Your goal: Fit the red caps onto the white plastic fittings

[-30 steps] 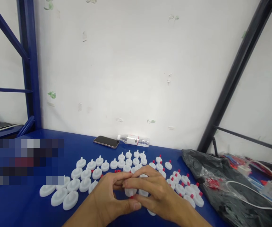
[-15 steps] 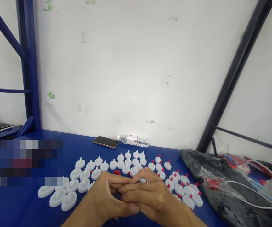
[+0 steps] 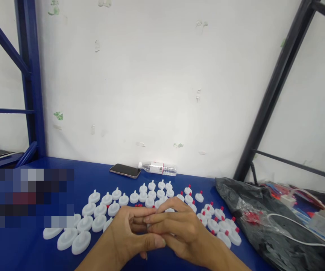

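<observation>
While the left hand (image 3: 127,233) and right hand (image 3: 181,226) curl together, holding what I can't tell, red-tipped pieces (image 3: 224,239) on the right look done; plain white pieces (image 3: 81,244) on the left don't.

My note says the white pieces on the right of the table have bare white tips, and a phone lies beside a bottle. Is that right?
Not quite: the head view shows red tips on the white pieces on the right of the table. The phone does lie beside the bottle.
</observation>
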`<control>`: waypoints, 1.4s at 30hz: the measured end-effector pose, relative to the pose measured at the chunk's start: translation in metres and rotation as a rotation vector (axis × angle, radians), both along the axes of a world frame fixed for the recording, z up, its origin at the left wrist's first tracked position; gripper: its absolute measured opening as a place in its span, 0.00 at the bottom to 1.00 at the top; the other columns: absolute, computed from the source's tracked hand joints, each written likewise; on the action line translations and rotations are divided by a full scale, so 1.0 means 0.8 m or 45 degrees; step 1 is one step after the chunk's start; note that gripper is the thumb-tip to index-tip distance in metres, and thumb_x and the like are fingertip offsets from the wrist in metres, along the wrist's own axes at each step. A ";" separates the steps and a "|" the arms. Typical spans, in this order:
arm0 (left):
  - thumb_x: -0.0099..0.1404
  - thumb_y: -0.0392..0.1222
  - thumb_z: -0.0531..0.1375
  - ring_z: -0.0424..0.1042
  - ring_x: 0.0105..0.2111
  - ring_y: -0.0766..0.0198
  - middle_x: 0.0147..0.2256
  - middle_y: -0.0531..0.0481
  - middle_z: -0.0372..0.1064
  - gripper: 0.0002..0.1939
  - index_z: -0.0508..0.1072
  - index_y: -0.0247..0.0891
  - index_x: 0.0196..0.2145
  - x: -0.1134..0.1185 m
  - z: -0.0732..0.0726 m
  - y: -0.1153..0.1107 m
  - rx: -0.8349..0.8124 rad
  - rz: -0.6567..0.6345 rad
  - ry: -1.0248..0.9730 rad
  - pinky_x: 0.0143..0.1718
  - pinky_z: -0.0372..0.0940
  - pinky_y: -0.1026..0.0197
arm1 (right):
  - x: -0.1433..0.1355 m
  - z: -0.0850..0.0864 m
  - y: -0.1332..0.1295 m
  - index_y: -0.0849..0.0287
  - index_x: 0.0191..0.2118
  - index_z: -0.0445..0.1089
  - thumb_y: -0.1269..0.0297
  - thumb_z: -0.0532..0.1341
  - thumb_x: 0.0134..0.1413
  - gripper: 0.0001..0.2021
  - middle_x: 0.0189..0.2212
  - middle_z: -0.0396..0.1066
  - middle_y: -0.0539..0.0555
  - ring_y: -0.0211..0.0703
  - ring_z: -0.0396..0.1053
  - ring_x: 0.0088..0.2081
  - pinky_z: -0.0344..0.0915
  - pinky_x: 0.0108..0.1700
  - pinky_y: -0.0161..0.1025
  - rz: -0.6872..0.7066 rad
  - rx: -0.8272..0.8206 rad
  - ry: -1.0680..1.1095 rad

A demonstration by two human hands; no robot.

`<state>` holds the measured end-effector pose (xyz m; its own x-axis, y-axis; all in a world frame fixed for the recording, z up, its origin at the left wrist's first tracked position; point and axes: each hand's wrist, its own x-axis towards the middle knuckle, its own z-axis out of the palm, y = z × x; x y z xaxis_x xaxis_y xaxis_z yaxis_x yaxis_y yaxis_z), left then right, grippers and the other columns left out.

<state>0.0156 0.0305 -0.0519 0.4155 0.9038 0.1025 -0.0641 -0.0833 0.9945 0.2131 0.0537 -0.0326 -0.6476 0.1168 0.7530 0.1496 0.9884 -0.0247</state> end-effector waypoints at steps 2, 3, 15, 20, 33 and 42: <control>0.52 0.56 0.75 0.78 0.32 0.58 0.35 0.44 0.82 0.30 0.81 0.33 0.46 0.000 0.001 -0.002 0.012 -0.021 -0.031 0.21 0.69 0.69 | 0.002 0.003 -0.001 0.55 0.47 0.74 0.75 0.61 0.67 0.09 0.44 0.83 0.52 0.40 0.78 0.47 0.72 0.53 0.39 -0.004 -0.069 -0.022; 0.53 0.56 0.74 0.78 0.32 0.58 0.35 0.43 0.82 0.30 0.81 0.33 0.47 0.000 0.001 -0.003 0.016 -0.021 -0.037 0.21 0.69 0.69 | 0.003 0.004 -0.002 0.54 0.47 0.74 0.75 0.61 0.66 0.09 0.44 0.83 0.53 0.40 0.78 0.47 0.72 0.53 0.40 -0.012 -0.093 -0.034; 0.46 0.35 0.70 0.78 0.25 0.60 0.25 0.51 0.80 0.13 0.82 0.32 0.33 0.008 0.003 -0.009 0.073 0.128 0.088 0.22 0.67 0.69 | -0.002 0.001 -0.008 0.55 0.44 0.70 0.70 0.64 0.66 0.05 0.36 0.83 0.50 0.38 0.80 0.40 0.72 0.53 0.37 -0.002 0.000 -0.019; 0.45 0.31 0.67 0.81 0.31 0.55 0.28 0.50 0.81 0.10 0.81 0.33 0.29 0.013 0.006 -0.011 0.133 0.199 0.180 0.32 0.71 0.63 | 0.001 -0.001 -0.007 0.55 0.43 0.69 0.73 0.62 0.65 0.05 0.42 0.83 0.52 0.41 0.78 0.45 0.73 0.53 0.38 -0.007 0.040 -0.031; 0.71 0.52 0.52 0.76 0.36 0.52 0.39 0.44 0.79 0.20 0.79 0.41 0.48 -0.001 -0.012 -0.010 0.504 0.493 0.889 0.39 0.70 0.52 | 0.052 0.032 0.048 0.54 0.39 0.79 0.59 0.66 0.65 0.06 0.37 0.79 0.53 0.46 0.76 0.36 0.71 0.41 0.43 -0.708 -0.415 0.404; 0.69 0.32 0.52 0.79 0.49 0.46 0.50 0.43 0.78 0.23 0.74 0.46 0.57 0.007 -0.038 -0.006 0.750 0.321 1.435 0.48 0.73 0.44 | 0.068 0.013 0.074 0.55 0.34 0.81 0.63 0.66 0.61 0.06 0.29 0.81 0.51 0.46 0.78 0.32 0.70 0.36 0.39 -0.856 -0.706 -0.131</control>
<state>0.0213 0.0259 -0.0822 0.3585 0.9081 0.2163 0.8610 -0.4112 0.2993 0.2671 0.1132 -0.0222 -0.3715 0.8299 0.4163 0.7237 0.5397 -0.4300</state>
